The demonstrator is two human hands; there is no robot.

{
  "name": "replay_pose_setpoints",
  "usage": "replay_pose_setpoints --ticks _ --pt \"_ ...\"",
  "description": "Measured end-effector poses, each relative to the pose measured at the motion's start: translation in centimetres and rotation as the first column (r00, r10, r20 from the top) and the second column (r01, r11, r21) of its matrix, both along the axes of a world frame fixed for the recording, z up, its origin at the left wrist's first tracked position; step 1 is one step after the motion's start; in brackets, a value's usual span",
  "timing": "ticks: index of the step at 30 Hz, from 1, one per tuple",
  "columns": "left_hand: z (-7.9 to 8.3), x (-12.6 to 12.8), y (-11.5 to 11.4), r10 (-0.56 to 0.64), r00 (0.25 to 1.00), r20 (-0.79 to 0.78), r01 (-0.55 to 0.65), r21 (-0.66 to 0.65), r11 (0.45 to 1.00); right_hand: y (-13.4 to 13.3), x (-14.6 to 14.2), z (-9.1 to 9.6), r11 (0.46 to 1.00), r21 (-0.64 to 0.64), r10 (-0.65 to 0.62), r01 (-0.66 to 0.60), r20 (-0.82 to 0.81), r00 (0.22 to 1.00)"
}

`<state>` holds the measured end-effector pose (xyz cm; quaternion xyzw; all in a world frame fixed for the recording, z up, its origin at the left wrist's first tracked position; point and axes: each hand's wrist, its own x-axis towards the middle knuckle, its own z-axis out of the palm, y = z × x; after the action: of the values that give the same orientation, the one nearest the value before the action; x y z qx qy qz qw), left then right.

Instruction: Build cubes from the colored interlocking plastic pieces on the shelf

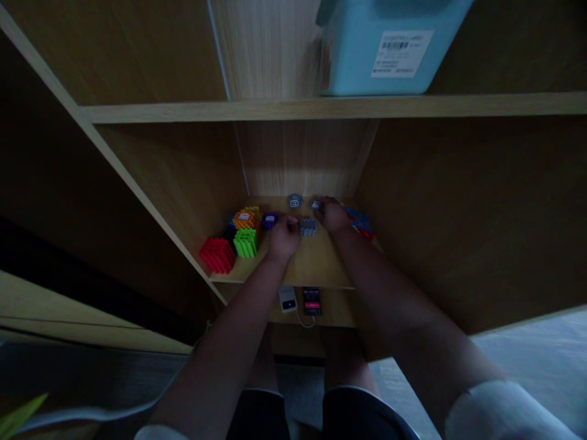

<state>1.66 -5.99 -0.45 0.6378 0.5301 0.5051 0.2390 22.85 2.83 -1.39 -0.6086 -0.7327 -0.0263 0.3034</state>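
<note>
My right hand (332, 215) reaches to the back of the shelf, with its fingers closed on the edge of a small grey interlocking puzzle tile (314, 204). My left hand (284, 234) is curled in the middle of the shelf, fingertips together; whatever they may hold is too small and dark to make out. Between the hands lies a grey toothed piece (308, 227). Another grey piece (295, 200) rests near the back panel. Just left of my left hand is a purple piece (269, 220), partly covered by it.
Toothed stacks in red (217, 255), green (246, 243) and orange (246, 218) stand on the left. Blue and red pieces (360, 222) lie right, partly behind my forearm. A light-blue bin (389, 55) sits above; a white device (288, 299) and a dark device (312, 301) lie below.
</note>
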Motion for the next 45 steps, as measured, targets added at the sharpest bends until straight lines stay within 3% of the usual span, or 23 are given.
replay_pose_setpoints --ticks 11,17,22,29,39,45 --pt "0.4 -0.2 -0.3 0.013 0.998 0.058 -0.014 0.017 1.000 -1.0 0.2 1.4 0.988 0.154 0.014 0.015 -0.180 0.984" --pt "0.5 -0.2 -0.5 0.005 0.993 0.116 -0.013 0.070 0.997 -3.0 -0.2 3.5 0.938 0.335 0.160 -0.083 -0.208 0.965" --pt "0.6 -0.2 -0.8 -0.062 0.974 0.216 0.039 0.108 0.993 -6.4 -2.3 4.3 0.881 0.425 0.291 -0.207 -0.143 0.946" --pt "1.1 -0.4 -1.5 -0.070 0.974 0.217 0.048 0.105 0.993 -10.5 -5.0 3.1 0.835 0.386 0.437 -0.394 -0.029 0.899" --pt "1.4 -0.5 -1.4 -0.038 0.978 0.205 0.007 0.150 0.989 -11.1 -4.1 3.0 0.866 0.347 0.402 -0.361 -0.053 0.914" --pt "1.0 -0.6 -1.2 -0.016 0.987 0.161 -0.015 0.186 0.982 -11.1 -4.1 3.6 0.828 0.353 0.476 -0.435 -0.035 0.879"
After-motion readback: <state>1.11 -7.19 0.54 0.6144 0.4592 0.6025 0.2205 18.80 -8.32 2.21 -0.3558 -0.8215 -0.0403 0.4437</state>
